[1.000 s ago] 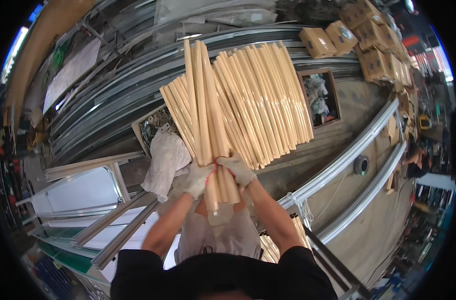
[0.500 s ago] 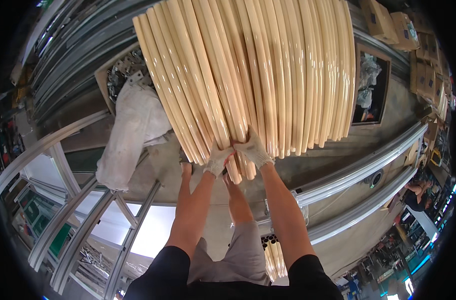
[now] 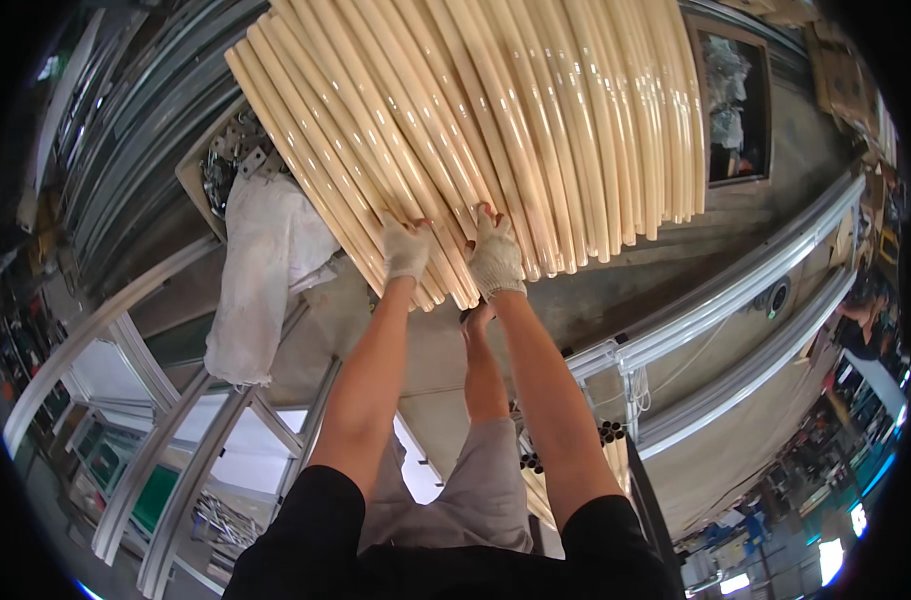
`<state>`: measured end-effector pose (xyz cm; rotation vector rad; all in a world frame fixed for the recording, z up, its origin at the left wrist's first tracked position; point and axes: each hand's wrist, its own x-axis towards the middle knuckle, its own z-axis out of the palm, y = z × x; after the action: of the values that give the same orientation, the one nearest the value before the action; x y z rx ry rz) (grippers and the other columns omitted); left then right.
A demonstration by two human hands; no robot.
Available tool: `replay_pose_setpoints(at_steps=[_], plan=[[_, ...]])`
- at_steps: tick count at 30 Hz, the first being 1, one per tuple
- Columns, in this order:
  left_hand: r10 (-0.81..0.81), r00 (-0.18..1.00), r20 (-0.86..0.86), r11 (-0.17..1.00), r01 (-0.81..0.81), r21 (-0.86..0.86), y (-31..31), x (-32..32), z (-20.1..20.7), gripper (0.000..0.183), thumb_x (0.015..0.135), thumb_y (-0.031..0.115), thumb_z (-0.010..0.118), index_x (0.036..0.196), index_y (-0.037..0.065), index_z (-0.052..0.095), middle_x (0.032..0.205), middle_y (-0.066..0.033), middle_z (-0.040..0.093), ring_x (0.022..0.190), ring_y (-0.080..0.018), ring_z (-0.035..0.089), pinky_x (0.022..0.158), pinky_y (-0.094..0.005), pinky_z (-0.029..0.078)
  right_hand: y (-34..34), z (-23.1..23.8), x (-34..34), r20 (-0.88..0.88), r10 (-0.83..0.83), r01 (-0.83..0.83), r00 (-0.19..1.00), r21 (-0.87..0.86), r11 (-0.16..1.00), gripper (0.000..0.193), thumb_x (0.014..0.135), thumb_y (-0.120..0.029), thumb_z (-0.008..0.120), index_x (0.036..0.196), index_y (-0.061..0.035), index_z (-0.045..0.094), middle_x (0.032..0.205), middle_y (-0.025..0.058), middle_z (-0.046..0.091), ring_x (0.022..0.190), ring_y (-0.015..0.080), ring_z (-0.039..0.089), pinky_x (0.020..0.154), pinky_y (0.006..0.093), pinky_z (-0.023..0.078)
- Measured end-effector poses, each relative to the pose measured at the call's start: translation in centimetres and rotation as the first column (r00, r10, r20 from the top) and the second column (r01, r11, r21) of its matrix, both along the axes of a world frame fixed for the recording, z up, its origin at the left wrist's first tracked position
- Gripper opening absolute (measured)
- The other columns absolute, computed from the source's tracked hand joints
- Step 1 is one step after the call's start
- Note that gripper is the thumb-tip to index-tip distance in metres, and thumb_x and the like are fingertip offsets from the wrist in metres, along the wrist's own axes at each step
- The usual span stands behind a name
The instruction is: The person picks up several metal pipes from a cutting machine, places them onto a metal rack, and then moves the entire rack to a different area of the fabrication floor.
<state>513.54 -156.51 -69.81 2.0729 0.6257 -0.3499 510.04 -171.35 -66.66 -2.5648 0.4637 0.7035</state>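
A wide row of long, glossy cream tubes (image 3: 536, 140) stretches away from me, side by side. My left hand (image 3: 406, 250), in a whitish knit glove, rests on the near ends at the left of the row, thumb and fingers apart. Just to its right, my right hand (image 3: 496, 252), gloved alike, lies on neighbouring tubes with its fingers stretched forward and reddish fingertips showing. Between the two hands a few tube ends (image 3: 463, 296) stick out toward me. Neither hand is wrapped round a tube.
A white sack (image 3: 251, 275) and a box of metal fittings (image 3: 226, 160) are at left. Metal frames (image 3: 146, 450) stand lower left, silver rails (image 3: 746, 290) at right. A crate (image 3: 741, 110) with plastic bags sits far right. Another person (image 3: 861, 325) is at the right edge.
The two tubes that jutted toward me have gone back nearly level with the others. My hands have parted and moved up onto the row; the left end of the row has shifted left.
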Motion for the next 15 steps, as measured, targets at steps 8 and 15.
replay_pose_setpoints(at_steps=[8,15], plan=[[0.093,0.965,-0.246,0.947,-0.162,-0.276,1.0,2.6,3.1,0.029,0.093,0.02,0.075,0.103,0.002,0.053,0.073,-0.0042,0.057,0.055,-0.0139,0.054,0.043,-0.0324,0.044,0.5,9.0,-19.3,0.115,-0.642,0.527,0.758,0.472,0.707,0.055,0.09,-0.017,0.07,0.139,0.002,0.054,0.123,0.0246,0.065,0.102,0.0362,0.069,0.088,0.0432,0.056],[-0.384,0.871,-0.305,0.844,0.198,-0.499,5.3,-0.3,0.5,0.024,0.097,0.036,0.073,0.084,0.023,0.057,0.063,0.0067,0.044,0.051,-0.0069,0.042,0.046,-0.0267,0.035,2.3,16.7,-52.6,-0.405,-0.913,0.913,-0.034,0.359,-0.193,0.047,0.097,-0.014,0.065,0.138,0.0077,0.055,0.106,0.009,0.069,0.086,0.0138,0.068,0.074,0.0289,0.057]])
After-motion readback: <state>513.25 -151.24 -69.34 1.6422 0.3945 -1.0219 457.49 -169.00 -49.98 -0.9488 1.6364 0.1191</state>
